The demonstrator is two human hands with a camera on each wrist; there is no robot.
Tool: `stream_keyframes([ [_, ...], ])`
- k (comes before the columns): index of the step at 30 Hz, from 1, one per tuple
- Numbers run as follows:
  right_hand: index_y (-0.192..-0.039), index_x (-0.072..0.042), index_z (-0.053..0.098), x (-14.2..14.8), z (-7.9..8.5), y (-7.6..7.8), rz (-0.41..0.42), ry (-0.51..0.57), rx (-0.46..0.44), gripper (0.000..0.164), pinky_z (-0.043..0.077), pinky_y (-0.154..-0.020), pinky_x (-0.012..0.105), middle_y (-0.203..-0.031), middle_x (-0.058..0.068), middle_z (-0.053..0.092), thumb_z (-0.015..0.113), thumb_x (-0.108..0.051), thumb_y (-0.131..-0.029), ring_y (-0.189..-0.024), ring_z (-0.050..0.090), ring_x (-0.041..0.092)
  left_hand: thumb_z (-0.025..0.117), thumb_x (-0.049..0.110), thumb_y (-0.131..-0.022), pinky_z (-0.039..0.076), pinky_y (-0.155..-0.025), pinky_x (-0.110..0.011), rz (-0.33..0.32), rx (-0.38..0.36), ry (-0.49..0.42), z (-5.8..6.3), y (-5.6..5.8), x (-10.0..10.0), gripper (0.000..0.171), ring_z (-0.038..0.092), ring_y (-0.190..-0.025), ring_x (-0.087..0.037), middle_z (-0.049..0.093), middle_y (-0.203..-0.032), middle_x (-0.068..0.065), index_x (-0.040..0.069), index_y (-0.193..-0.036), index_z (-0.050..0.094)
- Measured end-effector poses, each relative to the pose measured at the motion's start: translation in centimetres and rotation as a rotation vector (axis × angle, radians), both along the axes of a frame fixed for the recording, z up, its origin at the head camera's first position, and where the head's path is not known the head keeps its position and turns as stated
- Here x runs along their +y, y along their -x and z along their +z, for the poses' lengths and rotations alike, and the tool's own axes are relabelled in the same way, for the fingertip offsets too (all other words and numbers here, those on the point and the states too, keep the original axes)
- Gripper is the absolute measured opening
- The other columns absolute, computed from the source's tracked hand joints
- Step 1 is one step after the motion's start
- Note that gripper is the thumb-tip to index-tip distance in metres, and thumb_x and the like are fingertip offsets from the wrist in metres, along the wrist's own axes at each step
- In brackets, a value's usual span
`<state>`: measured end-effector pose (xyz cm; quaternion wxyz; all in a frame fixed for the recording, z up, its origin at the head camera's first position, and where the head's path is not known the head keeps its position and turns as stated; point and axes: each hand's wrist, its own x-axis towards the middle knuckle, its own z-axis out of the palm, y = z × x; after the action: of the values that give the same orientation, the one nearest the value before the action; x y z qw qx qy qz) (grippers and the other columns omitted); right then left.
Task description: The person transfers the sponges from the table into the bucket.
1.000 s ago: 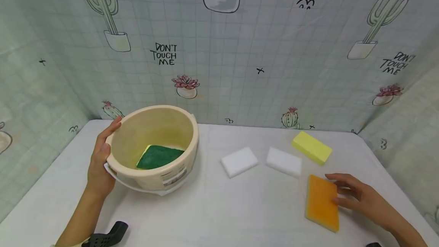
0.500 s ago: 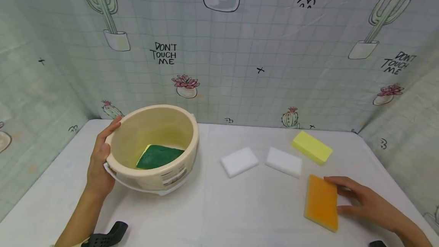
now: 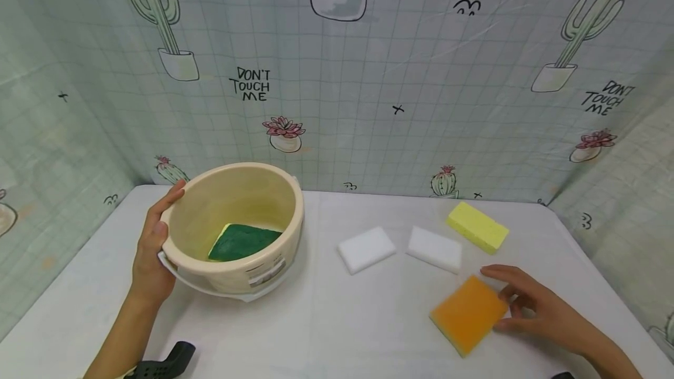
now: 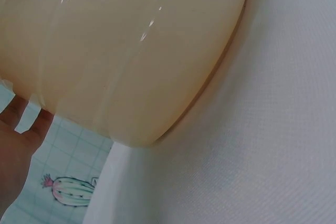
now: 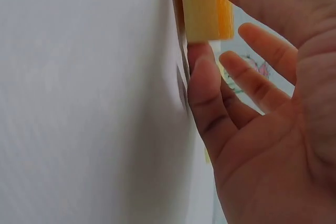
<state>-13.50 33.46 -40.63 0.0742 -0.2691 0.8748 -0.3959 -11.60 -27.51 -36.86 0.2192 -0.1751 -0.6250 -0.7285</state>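
Note:
My left hand (image 3: 152, 256) grips the left side of a cream bucket (image 3: 247, 195), its fingers behind the rim. A green scouring sponge (image 3: 244, 243) with a yellow edge lies inside the bucket. At the right, my right hand (image 3: 542, 312) pinches the corner of an orange sponge (image 3: 468, 314) between thumb and bent fingers. Its pale underside layer (image 5: 199, 9) and a fingertip at its end show in the right wrist view. The left wrist view is mostly filled by the bucket's outer wall (image 4: 121, 45), with fingers of my left hand (image 4: 18, 145) against it.
Two white sponges (image 3: 367, 249) lie mid-table, the other white one (image 3: 434, 248) nearer the right. Behind my right hand is a yellow sponge (image 3: 477, 227). The white table (image 3: 337, 332) ends at a cactus-printed curtain (image 3: 342, 86) at the back and both sides.
The orange sponge has turned and shifted left on the table, and my right hand has moved left with it. My left hand and the bucket stay in place.

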Motion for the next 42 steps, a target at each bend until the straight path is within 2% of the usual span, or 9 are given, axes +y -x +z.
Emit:
stream_keyframes([
  [8,-0.144,-0.009,0.039,-0.8,-0.3,-0.1,0.111,0.029,-0.089,0.073,0.051,-0.062,0.025,-0.115,-0.002,0.052,0.075,-0.016,-0.081,-0.077,0.057,0.012,0.034,0.026,-0.098,0.028,-0.107,-0.022,0.006,-0.001,0.009,-0.1,0.0,-0.1,0.05,0.014,-0.141,-0.024,0.015,-0.157,-0.007,0.005,-0.144,0.037],
  [12,-0.145,-0.01,0.037,-1.3,-0.3,-0.2,0.153,0.033,-0.119,0.072,0.05,-0.059,0.025,-0.106,-0.001,0.054,0.074,-0.015,-0.083,-0.077,0.056,0.012,0.033,0.024,-0.099,0.028,-0.108,-0.022,0.011,0.007,0.019,-0.1,-0.1,-0.1,0.05,0.014,-0.142,-0.024,0.015,-0.157,-0.007,0.004,-0.144,0.036],
  [16,-0.145,-0.01,0.037,-1.6,-0.4,-0.1,0.193,0.031,-0.137,0.071,0.048,-0.057,0.026,-0.097,-0.002,0.054,0.073,-0.014,-0.084,-0.076,0.055,0.011,0.031,0.023,-0.099,0.027,-0.108,-0.022,-0.012,0.024,0.01,-0.1,0.0,-0.2,0.048,0.014,-0.142,-0.023,0.014,-0.157,-0.008,0.006,-0.144,0.036],
  [19,-0.145,-0.008,0.037,-1.6,-0.5,0.0,0.215,0.043,-0.143,0.07,0.048,-0.056,0.028,-0.102,-0.001,0.055,0.073,-0.013,-0.084,-0.077,0.054,0.012,0.031,0.022,-0.099,0.028,-0.108,-0.022,-0.022,0.028,0.003,-0.2,0.0,-0.3,0.048,0.013,-0.142,-0.024,0.013,-0.157,-0.008,0.006,-0.144,0.036],
  [24,-0.144,-0.007,0.039,-1.6,-0.5,0.0,0.249,0.057,-0.115,0.068,0.048,-0.056,0.027,-0.109,0.001,0.055,0.072,-0.01,-0.085,-0.077,0.054,0.011,0.032,0.023,-0.099,0.03,-0.106,-0.022,-0.002,0.017,0.013,-0.3,0.1,-0.3,0.049,0.015,-0.141,-0.025,0.014,-0.157,-0.008,0.005,-0.144,0.036],
  [28,-0.142,-0.008,0.041,-1.7,-0.4,-0.1,0.229,0.041,-0.107,0.067,0.048,-0.057,0.027,-0.11,0.0,0.056,0.073,-0.012,-0.084,-0.078,0.054,0.011,0.032,0.023,-0.099,0.031,-0.106,-0.021,0.001,0.021,0.025,-0.4,0.1,-0.3,0.05,0.015,-0.141,-0.025,0.014,-0.157,-0.008,0.004,-0.145,0.035],
  [32,-0.141,-0.01,0.043,-1.6,-0.5,-0.2,0.196,0.019,-0.138,0.067,0.051,-0.062,0.026,-0.117,-0.001,0.056,0.075,-0.014,-0.082,-0.083,0.055,0.012,0.032,0.024,-0.099,0.03,-0.106,-0.021,-0.004,0.019,0.017,-0.4,0.1,-0.3,0.049,0.015,-0.141,-0.025,0.014,-0.157,-0.007,0.006,-0.144,0.036],
  [38,-0.141,-0.01,0.042,-1.7,-0.3,-0.3,0.175,0.033,-0.23,0.067,0.054,-0.075,0.028,-0.13,-0.001,0.053,0.074,-0.013,-0.082,-0.093,0.057,0.014,0.032,0.024,-0.099,0.03,-0.106,-0.021,-0.009,0.026,0.021,-0.4,0.1,-0.2,0.049,0.015,-0.141,-0.025,0.014,-0.157,-0.008,0.005,-0.145,0.035],
  [42,-0.141,-0.009,0.042,-1.8,-0.1,-0.3,0.187,0.063,-0.235,0.066,0.054,-0.075,0.028,-0.132,-0.001,0.052,0.073,-0.011,-0.083,-0.094,0.057,0.015,0.032,0.023,-0.099,0.031,-0.105,-0.02,0.0,0.027,0.037,-0.4,0.2,-0.3,0.05,0.016,-0.141,-0.025,0.014,-0.157,-0.008,0.004,-0.145,0.034],
])
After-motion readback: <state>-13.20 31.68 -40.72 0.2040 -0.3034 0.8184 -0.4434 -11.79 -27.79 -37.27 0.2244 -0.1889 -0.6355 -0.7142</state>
